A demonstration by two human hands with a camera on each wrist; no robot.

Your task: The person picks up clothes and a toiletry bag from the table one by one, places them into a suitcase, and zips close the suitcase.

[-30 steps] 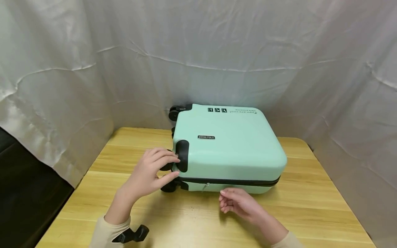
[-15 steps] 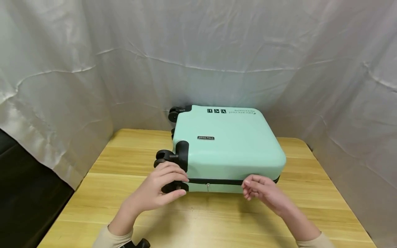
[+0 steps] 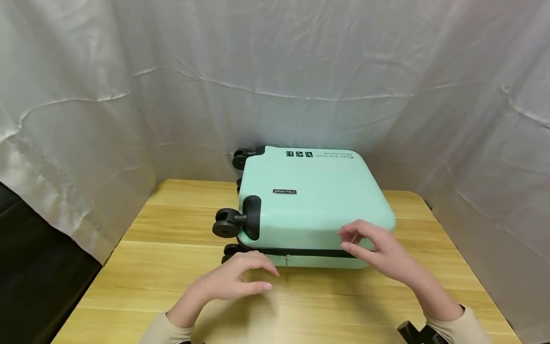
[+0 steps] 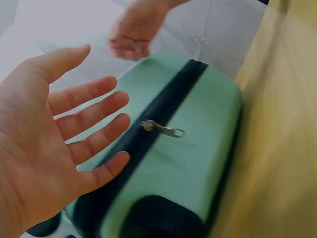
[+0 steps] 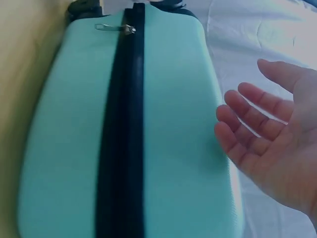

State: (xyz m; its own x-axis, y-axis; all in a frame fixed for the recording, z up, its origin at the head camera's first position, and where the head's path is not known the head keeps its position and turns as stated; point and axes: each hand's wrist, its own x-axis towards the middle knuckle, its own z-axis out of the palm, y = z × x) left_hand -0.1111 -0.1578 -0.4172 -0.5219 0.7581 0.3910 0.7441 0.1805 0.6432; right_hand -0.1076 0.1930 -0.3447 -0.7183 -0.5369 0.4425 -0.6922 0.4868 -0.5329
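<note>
A mint-green hard-shell suitcase lies flat on the wooden table, its black wheels pointing left. Along its near side runs a black zipper with a metal zipper pull hanging near the wheeled end. My left hand hovers in front of the near left corner, fingers loosely bent and holding nothing. In the left wrist view those fingers spread beside the zipper pull. My right hand is at the near right part of the suitcase, fingers relaxed, with nothing in it; whether it touches the shell I cannot tell.
The wooden table extends on both sides and in front of the suitcase. A pale grey curtain hangs close behind it and along both sides. Dark fabric shows at the far left.
My left hand has moved from the wheels down and right to the front of the suitcase. My right hand has moved right and up, its fingers loosening. The suitcase stays in place.
</note>
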